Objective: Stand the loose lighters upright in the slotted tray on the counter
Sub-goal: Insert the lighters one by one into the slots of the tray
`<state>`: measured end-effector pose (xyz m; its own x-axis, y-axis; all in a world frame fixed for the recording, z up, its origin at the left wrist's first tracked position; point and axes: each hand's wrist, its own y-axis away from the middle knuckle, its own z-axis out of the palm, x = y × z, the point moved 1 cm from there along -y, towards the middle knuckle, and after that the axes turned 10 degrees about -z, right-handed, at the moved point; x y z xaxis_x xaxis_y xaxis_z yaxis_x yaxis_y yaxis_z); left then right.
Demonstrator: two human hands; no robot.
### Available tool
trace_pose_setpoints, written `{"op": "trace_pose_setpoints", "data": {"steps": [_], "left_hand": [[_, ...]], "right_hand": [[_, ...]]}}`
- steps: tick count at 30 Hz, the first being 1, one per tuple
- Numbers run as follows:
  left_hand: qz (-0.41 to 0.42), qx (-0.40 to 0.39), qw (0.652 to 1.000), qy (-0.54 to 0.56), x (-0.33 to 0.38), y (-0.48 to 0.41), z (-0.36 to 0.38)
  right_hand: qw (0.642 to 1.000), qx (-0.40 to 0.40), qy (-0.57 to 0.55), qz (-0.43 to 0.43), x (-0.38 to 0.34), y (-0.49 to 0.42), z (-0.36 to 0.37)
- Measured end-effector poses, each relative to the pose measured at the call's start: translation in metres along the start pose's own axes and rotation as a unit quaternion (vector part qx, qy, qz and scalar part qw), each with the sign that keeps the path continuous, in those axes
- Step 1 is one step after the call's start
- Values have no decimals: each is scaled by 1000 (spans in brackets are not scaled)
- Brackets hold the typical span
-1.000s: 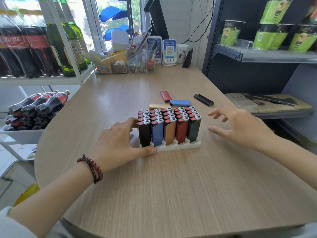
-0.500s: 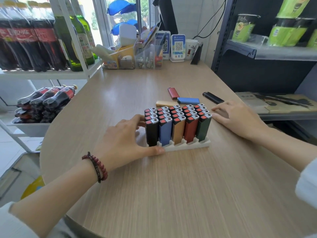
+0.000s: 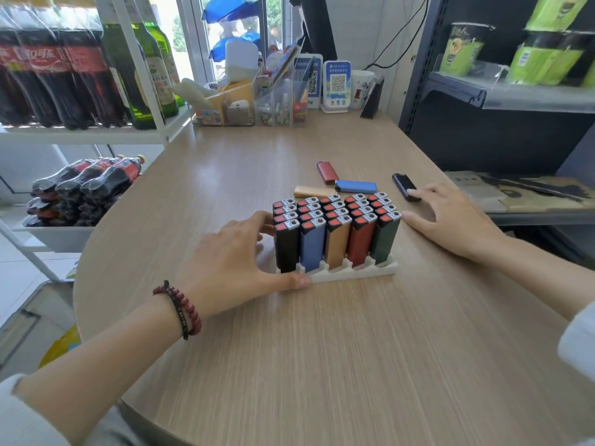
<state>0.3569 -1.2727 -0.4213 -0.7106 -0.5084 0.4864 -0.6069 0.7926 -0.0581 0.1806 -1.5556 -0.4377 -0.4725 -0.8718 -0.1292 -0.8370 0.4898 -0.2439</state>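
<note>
Now the right hand (image 3: pixel 450 220) has slid forward over the bench (image 3: pixel 322 349); its spread fingers (image 3: pixel 428 189) touch the loose black lighter (image 3: pixel 405 186), flat at their tips, unpinched. Left hand (image 3: pixel 231 262) steadies the slotted tray (image 3: pixel 354 273), fingers loosely spread. Pickup likely next.

Daylit window (image 3: pixel 190 33) behind white bottle rack (image 3: pixel 80 135), dark shelving (image 3: pixel 483 140) right.

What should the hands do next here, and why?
Probably the right hand should close on the black lighter lying flat at its fingertips and lift it: that hand holds nothing yet, and the left hand rests against the tray.
</note>
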Motion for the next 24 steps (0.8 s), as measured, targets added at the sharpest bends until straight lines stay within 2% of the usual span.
{"op": "trace_pose_setpoints", "data": {"steps": [6, 9, 12, 18, 21, 24], "left_hand": [[5, 2, 1000, 1, -1, 0, 1], [4, -1, 1000, -1, 1, 1, 0], [6, -4, 1000, -2, 2, 1, 0], [6, -1, 1000, 11, -1, 1, 1], [6, -1, 1000, 15, -1, 2, 2], [3, -1, 1000, 19, -1, 2, 2]], "right_hand": [[993, 88, 41, -65, -16, 31, -19], [995, 97, -5, -28, -16, 45, -32], [994, 112, -6, -3, -16, 50, -37], [992, 33, -89, 84, -14, 46, -28], [985, 23, -144, 88, -16, 44, -31], [987, 14, -140, 82, -19, 43, -33]]}}
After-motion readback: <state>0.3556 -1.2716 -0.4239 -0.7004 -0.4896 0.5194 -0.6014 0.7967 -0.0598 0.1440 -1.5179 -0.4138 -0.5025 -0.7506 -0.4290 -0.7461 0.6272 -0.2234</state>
